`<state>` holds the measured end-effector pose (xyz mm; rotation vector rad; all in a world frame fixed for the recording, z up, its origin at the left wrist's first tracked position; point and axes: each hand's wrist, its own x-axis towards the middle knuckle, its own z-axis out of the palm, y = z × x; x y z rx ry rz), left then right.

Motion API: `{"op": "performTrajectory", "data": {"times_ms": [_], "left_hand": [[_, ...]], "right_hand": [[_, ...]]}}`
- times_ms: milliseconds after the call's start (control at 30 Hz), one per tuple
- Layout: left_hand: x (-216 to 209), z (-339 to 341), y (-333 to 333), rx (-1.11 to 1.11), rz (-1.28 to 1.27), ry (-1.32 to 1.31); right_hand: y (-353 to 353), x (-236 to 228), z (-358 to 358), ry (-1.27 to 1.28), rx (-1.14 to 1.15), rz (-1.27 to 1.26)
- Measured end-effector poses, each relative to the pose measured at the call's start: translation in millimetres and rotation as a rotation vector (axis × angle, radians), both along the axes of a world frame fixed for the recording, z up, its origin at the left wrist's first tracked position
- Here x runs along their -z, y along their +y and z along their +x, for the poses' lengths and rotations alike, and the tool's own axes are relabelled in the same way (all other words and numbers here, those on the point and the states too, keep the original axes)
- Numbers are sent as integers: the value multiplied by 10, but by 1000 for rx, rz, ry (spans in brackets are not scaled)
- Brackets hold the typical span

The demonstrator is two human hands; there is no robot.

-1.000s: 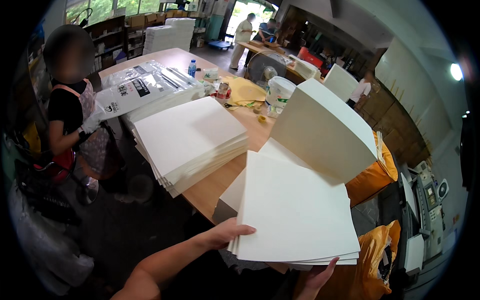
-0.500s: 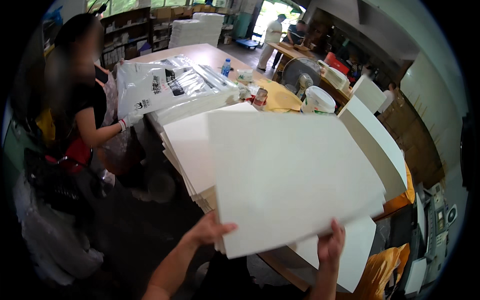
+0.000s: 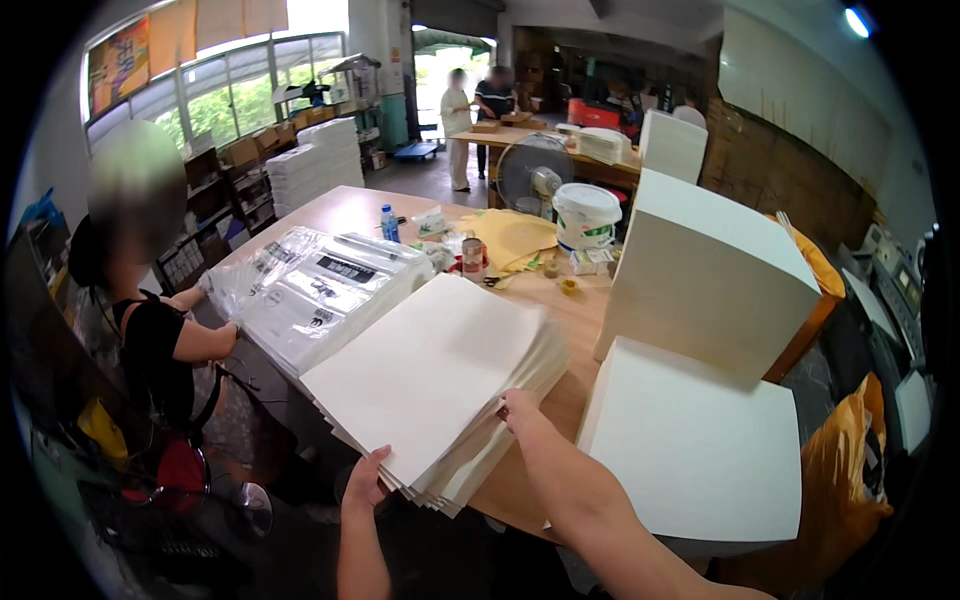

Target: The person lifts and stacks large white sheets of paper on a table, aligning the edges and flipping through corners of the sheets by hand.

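Observation:
A stack of large white paper sheets [image 3: 425, 365] lies on the near part of the table, its layers fanned unevenly along the right and front edges. My left hand [image 3: 367, 482] grips the stack's near corner, the thumb on top and the fingers hidden beneath. On the right edge, my right hand [image 3: 514, 408] is closed on the sheets, fingertips partly out of sight. Right of my forearm is a lower stack of white sheets [image 3: 700, 440], with a taller white stack [image 3: 715, 270] standing behind it.
Printed clear plastic bags [image 3: 325, 285] lie in a pile left of the sheets, where a co-worker [image 3: 150, 320] handles them. Farther back on the table [image 3: 335, 208] are a blue bottle [image 3: 389, 224], a can [image 3: 472, 258], a white bucket [image 3: 585, 215] and tape [image 3: 569, 287]. Beyond stands a fan [image 3: 540, 180].
The sheets I held raised now rest on the stack at the left. My right hand has moved from their front edge to the right edge. The view has shifted; the co-worker's arms moved.

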<state>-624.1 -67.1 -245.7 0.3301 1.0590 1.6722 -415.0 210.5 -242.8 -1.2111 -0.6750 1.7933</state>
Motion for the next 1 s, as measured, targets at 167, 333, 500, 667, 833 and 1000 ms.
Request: {"op": "performTrajectory", "data": {"times_ms": [167,333,500,667,833,1000], "left_hand": [[25,7,31,97,6,-59],[24,-88,-141,-2,51,-68],[152,-86,25,0,-8,-6],[390,-55,-328,-550,-128,318],[-1272,2611,-128,-407,311,787],[-2204,4814,370,481,829,1175]], "right_hand": [[-250,-731,83,-561,-138,300],[-1766,-2122,621,-349,-477,1015],[-3220,-2163,2370,-39,-929,1149],[-3942,-1630,4449,-690,-163,488],[-3936,-1308,5957,-786,799,477],[-3507,-1135,6297,-703,764,462]]}}
